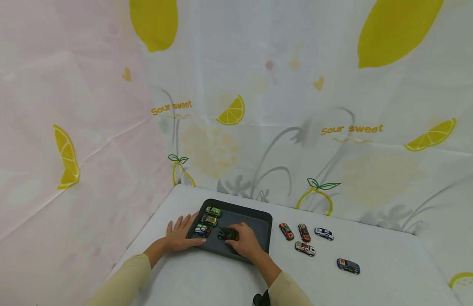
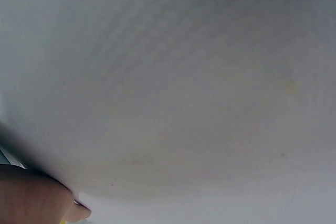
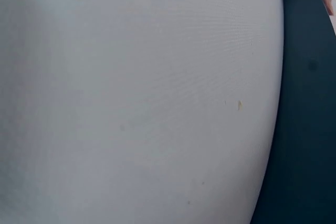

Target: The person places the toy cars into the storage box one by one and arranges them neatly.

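Observation:
A dark grey tray (image 1: pixel 251 220) lies on the white table. Its left side holds a column of toy cars: a green one (image 1: pixel 213 211), a yellow-green one (image 1: pixel 209 220) and a white-blue-red one (image 1: pixel 202 230). Over the tray, my right hand (image 1: pixel 246 241) pinches a black toy car (image 1: pixel 227 233) between thumb and fingers; whether it touches the tray bottom I cannot tell. My left hand (image 1: pixel 181 237) lies spread at the tray's left edge, thumb along the near rim. In the right wrist view, the tray (image 3: pixel 310 103) shows at the right.
Right of the tray sit an orange car (image 1: pixel 286 231), a dark red car (image 1: pixel 304 232), a white-and-red car (image 1: pixel 305 248), a white car (image 1: pixel 324 233) and a dark blue car (image 1: pixel 348 266). A lemon-print cloth (image 1: pixel 282 148) hangs behind. Some black object (image 1: pixel 261 298) shows by the right sleeve.

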{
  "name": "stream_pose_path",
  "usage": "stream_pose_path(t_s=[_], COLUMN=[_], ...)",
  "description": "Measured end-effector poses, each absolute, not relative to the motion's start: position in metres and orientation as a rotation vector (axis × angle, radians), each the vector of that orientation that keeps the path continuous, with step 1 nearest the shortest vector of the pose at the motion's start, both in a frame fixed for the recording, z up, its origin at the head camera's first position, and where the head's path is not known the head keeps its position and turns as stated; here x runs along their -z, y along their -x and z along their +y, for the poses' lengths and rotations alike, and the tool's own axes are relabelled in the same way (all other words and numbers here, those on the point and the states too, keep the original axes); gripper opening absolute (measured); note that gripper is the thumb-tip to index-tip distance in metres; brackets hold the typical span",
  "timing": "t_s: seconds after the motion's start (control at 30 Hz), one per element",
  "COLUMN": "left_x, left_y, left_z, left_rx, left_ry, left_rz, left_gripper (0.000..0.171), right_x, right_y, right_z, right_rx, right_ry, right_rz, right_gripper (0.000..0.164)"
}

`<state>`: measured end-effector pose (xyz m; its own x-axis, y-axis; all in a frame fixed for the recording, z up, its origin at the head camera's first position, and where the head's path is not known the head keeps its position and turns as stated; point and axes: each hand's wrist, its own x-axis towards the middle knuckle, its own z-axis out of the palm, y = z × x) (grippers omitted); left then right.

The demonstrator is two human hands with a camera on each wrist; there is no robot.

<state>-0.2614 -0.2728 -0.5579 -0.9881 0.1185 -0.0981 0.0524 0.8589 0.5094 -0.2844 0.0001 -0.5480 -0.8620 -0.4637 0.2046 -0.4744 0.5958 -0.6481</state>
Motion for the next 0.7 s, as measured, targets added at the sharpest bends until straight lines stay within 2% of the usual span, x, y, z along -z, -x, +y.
stream_pose_path(t_s=[0.23, 0.7], left_x=[0.5604, 0.5615], left_y=[0.2646, 0.2643], left_z=[-0.2763, -0.2754], left_rx=[-0.766, -0.752], left_ry=[-0.139, -0.144], left_rz=[2.894, 2.907], left_gripper=[0.109, 0.109], right_x=[0.5488, 0.5442], right_y=[0.2874, 0.2858], right_z=[0.0017, 0.0039], right_rx=[-1.312, -1.474], right_ry=[-0.782, -0.751], right_rz=[-2.798, -2.813], right_gripper=[0.036, 0.035])
